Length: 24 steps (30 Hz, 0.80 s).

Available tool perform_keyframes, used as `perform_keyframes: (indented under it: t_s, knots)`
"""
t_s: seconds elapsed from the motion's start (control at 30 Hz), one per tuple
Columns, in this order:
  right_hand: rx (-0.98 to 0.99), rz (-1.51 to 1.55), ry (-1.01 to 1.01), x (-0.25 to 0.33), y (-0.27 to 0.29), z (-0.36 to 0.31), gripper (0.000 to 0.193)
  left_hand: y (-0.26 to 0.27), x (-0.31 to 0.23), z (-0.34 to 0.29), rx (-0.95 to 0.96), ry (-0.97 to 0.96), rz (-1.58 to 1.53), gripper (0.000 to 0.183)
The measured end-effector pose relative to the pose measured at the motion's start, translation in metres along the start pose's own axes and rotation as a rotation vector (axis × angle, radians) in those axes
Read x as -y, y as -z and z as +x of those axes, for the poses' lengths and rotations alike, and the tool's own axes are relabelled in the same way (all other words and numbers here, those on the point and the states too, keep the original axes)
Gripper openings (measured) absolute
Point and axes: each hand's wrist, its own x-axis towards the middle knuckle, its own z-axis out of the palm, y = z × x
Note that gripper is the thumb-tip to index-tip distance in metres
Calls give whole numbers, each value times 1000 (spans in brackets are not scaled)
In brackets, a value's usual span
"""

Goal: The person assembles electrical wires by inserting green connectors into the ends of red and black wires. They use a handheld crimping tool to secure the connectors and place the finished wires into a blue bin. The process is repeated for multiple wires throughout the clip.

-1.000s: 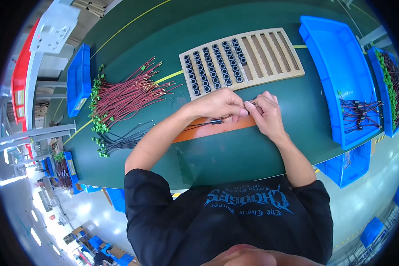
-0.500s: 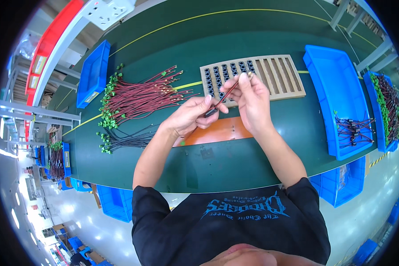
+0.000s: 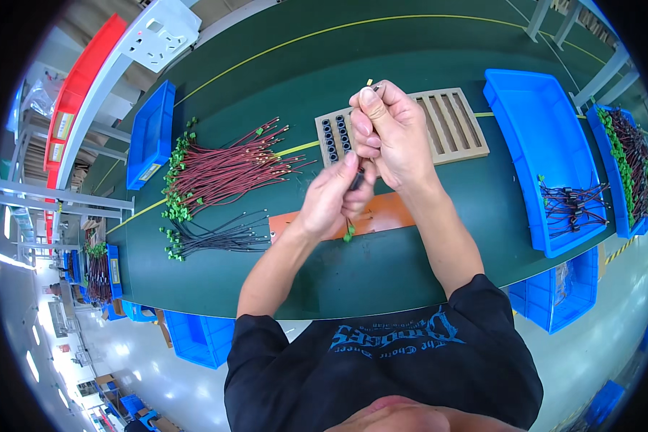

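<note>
My left hand (image 3: 336,193) is closed around a black cylindrical sleeve (image 3: 358,179). A green connector (image 3: 348,233) on a wire end hangs just below it. Above and to the right, my right hand (image 3: 394,133) is closed in a fist touching the left; a gold-coloured wire tip (image 3: 369,82) pokes out by its thumb, and the wire's length is mostly hidden by the fingers. Behind both hands lies a tan slotted tray (image 3: 471,150), its left slots holding black cylindrical parts (image 3: 329,137), partly covered by my right hand.
Red wires (image 3: 227,165) with green connectors are spread left of the hands, black wires (image 3: 223,234) nearer. An orange mat (image 3: 389,214) lies beneath the hands. Blue bins stand at left (image 3: 151,133) and right (image 3: 543,144); the right one holds assembled wires (image 3: 572,205).
My right hand has risen a little to the left and curled from a pinch into a fist. My left hand has shifted right and slightly down. The red wire stretch between them is now hidden.
</note>
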Motion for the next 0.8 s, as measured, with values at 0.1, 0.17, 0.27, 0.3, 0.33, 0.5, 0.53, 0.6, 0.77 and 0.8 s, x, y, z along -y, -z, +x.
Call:
perform_keyframes:
  t_s: [0.1,0.17,0.27,0.3,0.33,0.5,0.53,0.6,0.77,0.8]
  knots:
    - [27,-53,129,-3,1,2,19,5,-12,11,-190,-115,239,44]
    - [-17,-48,90,3,2,8,19,5,-4,14,-201,-182,280,43]
    - [-42,-51,-20,-3,2,3,20,-11,33,4,-122,-224,68,45]
    - [-15,-102,-25,0,3,6,20,-8,35,4,-106,-273,92,42]
    - [11,-153,-30,5,3,9,21,-6,36,4,-91,-322,115,39]
    - [145,-381,-68,19,9,8,21,-5,-2,-9,-47,-206,747,30]
    - [168,-415,-67,19,11,7,21,-7,-6,-11,-52,-136,799,33]
    - [160,-459,-40,19,9,7,21,-8,-4,-12,-114,-147,597,36]
    - [136,-481,73,19,7,4,22,-6,2,-9,-203,-227,458,29]
    - [126,-498,93,18,5,2,22,-4,5,-10,-190,-243,453,27]
